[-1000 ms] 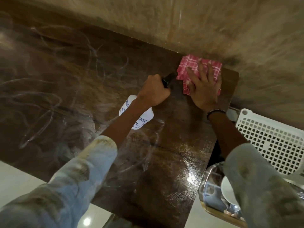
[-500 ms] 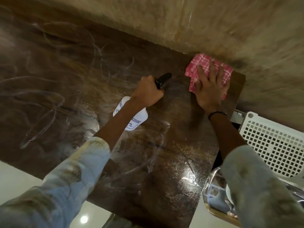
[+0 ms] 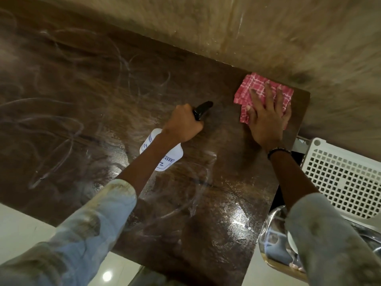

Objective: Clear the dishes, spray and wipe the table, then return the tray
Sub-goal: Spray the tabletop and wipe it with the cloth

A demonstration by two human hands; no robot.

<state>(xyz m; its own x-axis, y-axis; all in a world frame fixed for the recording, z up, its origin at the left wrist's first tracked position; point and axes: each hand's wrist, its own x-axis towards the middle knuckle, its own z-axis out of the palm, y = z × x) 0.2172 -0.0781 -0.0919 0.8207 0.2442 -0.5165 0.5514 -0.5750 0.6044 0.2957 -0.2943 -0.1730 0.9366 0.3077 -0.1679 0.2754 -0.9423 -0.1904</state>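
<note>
Right hand [image 3: 266, 118] flat on cloth [image 3: 257, 89], left hand [image 3: 183, 124] gripping spray bottle [image 3: 165, 153]

Cloth [image 3: 261, 89] lies on table [image 3: 82, 100] far corner, spray bottle [image 3: 165, 155] to its left.

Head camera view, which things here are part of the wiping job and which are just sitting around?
In use:
- left hand gripping the spray bottle
- right hand pressing the red checked cloth
- wooden table, streaked wet

Just lying about:
- white perforated basket
- steel tray with dishes, beside the table
</note>
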